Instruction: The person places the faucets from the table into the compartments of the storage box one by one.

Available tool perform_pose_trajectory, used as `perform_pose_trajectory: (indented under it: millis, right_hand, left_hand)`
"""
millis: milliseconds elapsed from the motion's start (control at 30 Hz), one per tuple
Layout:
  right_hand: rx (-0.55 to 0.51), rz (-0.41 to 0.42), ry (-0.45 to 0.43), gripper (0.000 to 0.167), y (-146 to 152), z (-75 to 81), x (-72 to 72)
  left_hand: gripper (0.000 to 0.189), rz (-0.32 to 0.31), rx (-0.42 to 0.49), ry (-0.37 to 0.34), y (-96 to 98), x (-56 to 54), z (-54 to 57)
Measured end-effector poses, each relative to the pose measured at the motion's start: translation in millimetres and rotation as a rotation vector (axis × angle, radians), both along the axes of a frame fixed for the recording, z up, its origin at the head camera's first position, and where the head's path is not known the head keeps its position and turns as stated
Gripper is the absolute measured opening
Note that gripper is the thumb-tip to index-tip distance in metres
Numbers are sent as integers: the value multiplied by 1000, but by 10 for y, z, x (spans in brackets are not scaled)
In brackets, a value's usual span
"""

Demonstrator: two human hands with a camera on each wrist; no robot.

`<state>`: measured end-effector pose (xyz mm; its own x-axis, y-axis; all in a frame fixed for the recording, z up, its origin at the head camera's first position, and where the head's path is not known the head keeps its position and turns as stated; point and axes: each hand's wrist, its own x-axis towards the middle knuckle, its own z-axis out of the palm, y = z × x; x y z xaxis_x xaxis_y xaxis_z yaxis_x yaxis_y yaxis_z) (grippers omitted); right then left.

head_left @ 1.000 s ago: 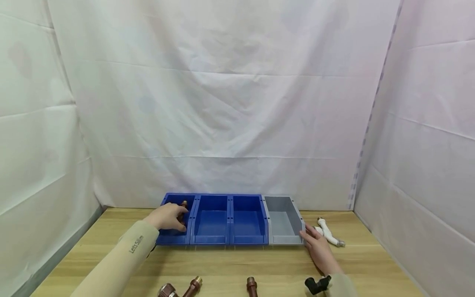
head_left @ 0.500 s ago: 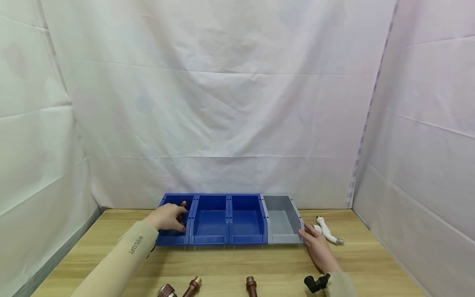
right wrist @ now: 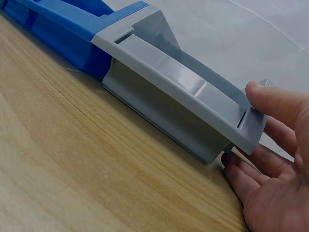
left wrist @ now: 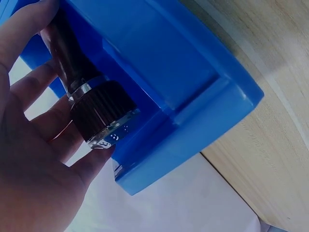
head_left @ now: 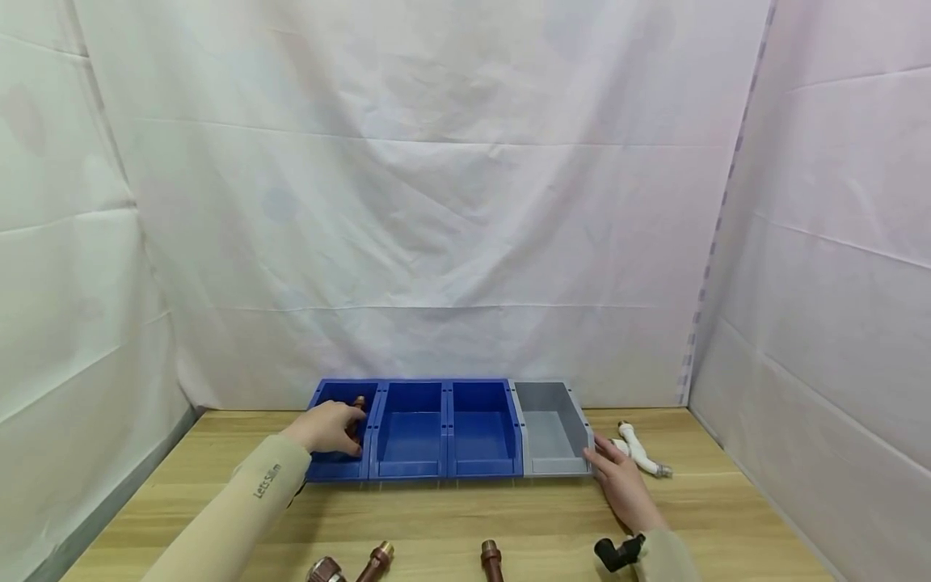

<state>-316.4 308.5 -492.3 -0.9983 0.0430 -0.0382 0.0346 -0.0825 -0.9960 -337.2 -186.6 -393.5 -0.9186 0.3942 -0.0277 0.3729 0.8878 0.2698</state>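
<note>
The brown fitting, ribbed at its wide end, sits inside the leftmost blue bin, towards the table's far left corner. The person's left hand has it: thumb along the narrower stem, fingers curled round behind, so that grip is gripping the fitting. Whether the piece touches the bin floor I can't make out from here.

To my eye the step in hand is handling this one piece at its bin, though I couldn't swear whether it's being laid in or taken out. If laid in, the next move calls for settling it on the floor and loosening the fingers gently; if taken out, a firm hold and a lift clear of the front lip.

Two more blue bins, the second bin and the third bin, carry the row on along the table's far edge to the gray bin. The right hand pinches that one's front right corner, thumb on the rim and fingers below, perhaps to steady the row.

Just beyond that hand, towards the right edge of the table, lies a white fitting. Nearer the person, brown pieces are partly out of sight.
</note>
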Motion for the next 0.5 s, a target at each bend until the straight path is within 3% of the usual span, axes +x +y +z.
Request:
perform_pose_trajectory:
  millis: [500]
  right_hand:
    - [-17, 13, 12, 66, -20, 21, 28]
  left_hand:
    - [62, 7, 16, 1, -44, -12, -52]
